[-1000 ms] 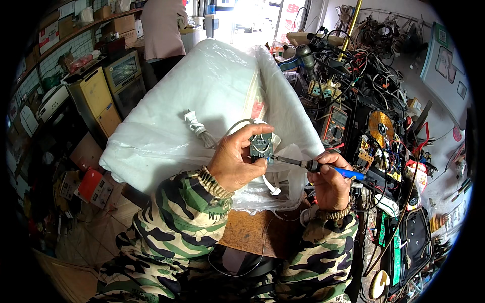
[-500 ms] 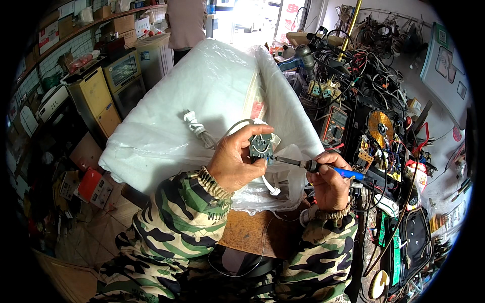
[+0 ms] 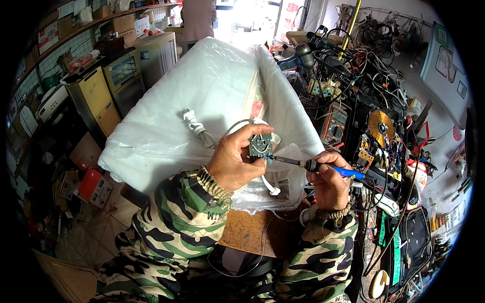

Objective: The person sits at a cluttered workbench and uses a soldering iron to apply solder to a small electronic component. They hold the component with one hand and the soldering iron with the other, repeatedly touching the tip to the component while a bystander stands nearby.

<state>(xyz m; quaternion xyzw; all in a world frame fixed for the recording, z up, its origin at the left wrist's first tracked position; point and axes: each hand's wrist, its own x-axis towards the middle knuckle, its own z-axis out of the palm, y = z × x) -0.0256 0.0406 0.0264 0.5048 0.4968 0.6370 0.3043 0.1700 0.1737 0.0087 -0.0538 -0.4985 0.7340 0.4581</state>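
Pinched between thumb and fingers of my left hand [image 3: 233, 160] is a small dark circuit board [image 3: 260, 145], with a short looped wire on its face. My right hand [image 3: 331, 183] grips a soldering iron [image 3: 348, 173] with a blue handle. The iron's metal tip reaches the board's lower right edge, beside my left thumb. Whether it touches the board is too small to tell. A white cord runs behind the board, and its bundled length with a plug [image 3: 191, 117] lies on a large white plastic-wrapped bundle [image 3: 166, 121]. A white cord end [image 3: 273, 191] hangs below the board.
To the right, a workbench is piled with tangled cables [image 3: 376, 60], an orange-edged multimeter [image 3: 335, 122], a copper coil disc [image 3: 380, 127] and a heat gun [image 3: 304, 54]. A brown wooden surface [image 3: 252, 233] lies below my hands. Cabinets [image 3: 93, 98] line the left; a person [image 3: 198, 22] stands far ahead.
The person in the background has shifted to the right. My hands, the circuit board and the soldering iron have hardly moved.
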